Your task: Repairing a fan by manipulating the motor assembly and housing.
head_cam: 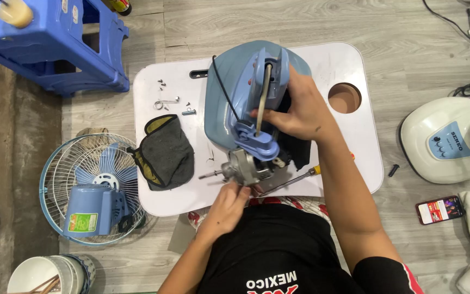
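Dead centre on the white surface (354, 141) sits a fan body (229, 103) in pale blue plastic, stripped of its cage and blade. The right hand (295, 111) is closed around its back, fingers wrapped over the blue bracket and the metal rod (264, 92) that runs up through it. Down at six o'clock from the body, the left hand (229, 204) pinches at the bare grey motor (246, 166), fingertips closed on a small part I cannot make out. The motor's shaft pokes out towards nine o'clock, nothing mounted on it.

So the teardown looks well along. The wire cage with the blue blade (91, 179) lies on the floor at eight o'clock, a blue rear cover (93, 209) resting on top of it. Loose screws and a spring (172, 100) are scattered at ten o'clock on the surface, beside a dark grey cloth (167, 152). A screwdriver (289, 179) lies at five o'clock, just under the motor, out of either hand.

What seems left, by my reading: the motor and the blue bracket are not yet separated from the body, and a black cable (225, 90) runs along its side. The white fan base (444, 139) waits at three o'clock on the floor, well apart, with a phone (439, 209) near it.
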